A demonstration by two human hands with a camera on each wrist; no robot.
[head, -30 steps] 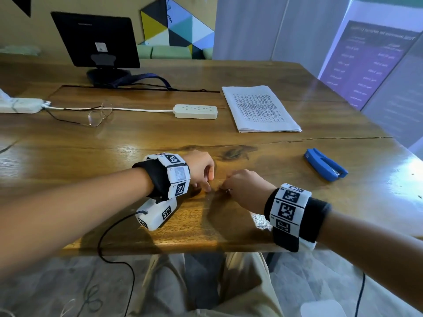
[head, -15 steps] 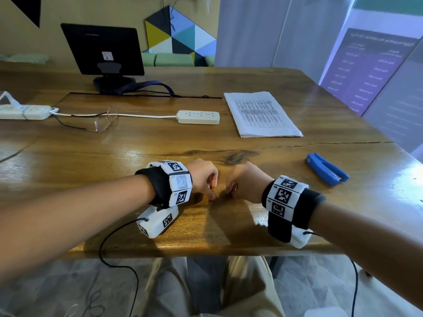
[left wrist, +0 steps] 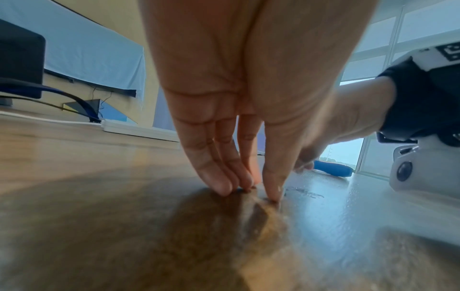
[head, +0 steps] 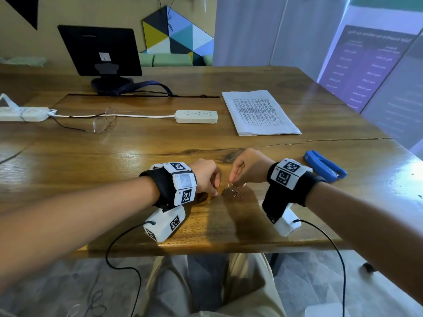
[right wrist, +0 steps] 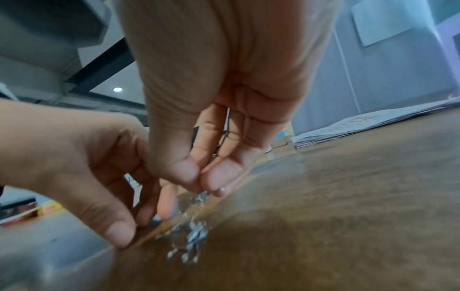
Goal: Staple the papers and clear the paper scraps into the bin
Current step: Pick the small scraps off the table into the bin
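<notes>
A small heap of loose metal staples (head: 233, 192) lies near the front middle of the wooden table (head: 137, 156). My right hand (head: 231, 183) hovers just over it, thumb and forefinger pinching a few staples (right wrist: 202, 194) that trail down to the heap (right wrist: 194, 236). Left of the heap, my left hand (head: 215, 191) has its thumb and fingertips (left wrist: 224, 187) set down on the wood a little apart, with nothing plainly between them. The blue stapler (head: 325, 165) lies to the right of my right wrist. A stack of printed papers (head: 258, 113) lies further back on the right.
A white power strip (head: 196, 116) and its cord run across the middle of the table, beside a pair of glasses (head: 103, 122). A second strip (head: 23, 114) lies at the far left, and a monitor (head: 99, 51) stands at the back. Both wrist cables hang over the front edge (head: 206, 248).
My right hand has lifted off the table and turned, drawing staples up from the heap, which now shows. The left hand has stayed in place.
</notes>
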